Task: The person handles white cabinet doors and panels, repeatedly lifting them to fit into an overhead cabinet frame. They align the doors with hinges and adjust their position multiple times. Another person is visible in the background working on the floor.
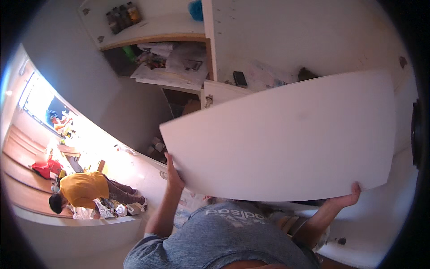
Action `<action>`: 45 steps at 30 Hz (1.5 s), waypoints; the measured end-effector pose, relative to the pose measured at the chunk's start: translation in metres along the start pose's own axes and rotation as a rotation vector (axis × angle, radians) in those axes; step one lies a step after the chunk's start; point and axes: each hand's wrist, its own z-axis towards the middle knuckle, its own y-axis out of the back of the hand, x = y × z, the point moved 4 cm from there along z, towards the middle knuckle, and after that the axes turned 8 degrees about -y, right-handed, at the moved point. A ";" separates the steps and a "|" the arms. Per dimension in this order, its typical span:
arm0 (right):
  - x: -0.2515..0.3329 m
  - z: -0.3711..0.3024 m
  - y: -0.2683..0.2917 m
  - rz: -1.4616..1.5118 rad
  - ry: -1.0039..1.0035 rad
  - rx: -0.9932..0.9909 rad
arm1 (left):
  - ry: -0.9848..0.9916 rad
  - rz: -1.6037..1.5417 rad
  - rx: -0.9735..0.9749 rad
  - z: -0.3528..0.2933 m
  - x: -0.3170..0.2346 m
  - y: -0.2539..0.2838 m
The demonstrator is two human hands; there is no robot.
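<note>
A large flat white panel [277, 139] spans the middle and right of the head view, held up in front of my body. My left hand [174, 175] grips its lower left edge; the thumb lies along the edge and the other fingers are hidden behind. At the bottom edge near the right corner, my right hand [348, 197] holds the panel from below, with most of its fingers out of sight. Behind the panel's top edge a white hinged cabinet door [224, 93] partly shows, its metal hinge [208, 101] exposed.
Open white shelves hold bottles [123, 19], a blue bag [195, 10] and piled papers [168, 67]. A dark phone [240, 79] lies beyond the panel. At the far left a person in a yellow shirt [85, 190] bends over bags; another person [60, 122] is near a window.
</note>
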 end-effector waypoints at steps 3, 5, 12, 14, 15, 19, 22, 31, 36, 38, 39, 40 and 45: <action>-0.050 -0.006 -0.025 0.079 -0.191 0.246 | -0.208 -0.086 -0.132 -0.010 0.024 0.053; -0.074 -0.033 -0.077 0.133 -0.257 0.355 | -0.280 -0.172 -0.170 -0.012 0.036 0.090; -0.134 -0.108 -0.229 0.108 -0.404 0.634 | -0.365 -0.367 -0.220 -0.070 0.041 0.190; -0.145 -0.125 -0.273 0.078 -0.434 0.675 | -0.245 -0.325 -0.261 -0.083 0.045 0.225; -0.147 -0.137 -0.296 0.064 -0.433 0.687 | -0.126 -0.226 -0.293 -0.087 0.050 0.248; -0.177 -0.189 -0.365 -0.015 -0.551 0.814 | -0.074 0.197 -0.825 -0.106 -0.027 0.290; -0.217 -0.258 -0.401 -0.083 -0.627 1.041 | -0.585 0.260 -0.610 -0.116 -0.172 0.243; -0.333 -0.365 -0.375 -0.417 -0.715 1.469 | -1.014 0.056 -0.326 -0.138 -0.331 0.189; -0.365 -0.365 -0.341 -0.510 -0.852 1.519 | -0.938 -0.152 -0.327 -0.161 -0.279 0.224; -0.379 -0.360 -0.319 -0.537 -0.934 1.481 | -0.962 -0.149 -0.383 -0.165 -0.255 0.229; -0.383 -0.359 -0.313 -0.556 -0.936 1.495 | -0.990 -0.133 -0.417 -0.169 -0.246 0.231; -0.385 -0.356 -0.307 -0.574 -0.938 1.508 | -1.017 -0.116 -0.449 -0.172 -0.238 0.233; -0.399 -0.333 -0.274 -0.578 -0.988 1.516 | -1.083 -0.035 -0.487 -0.182 -0.197 0.217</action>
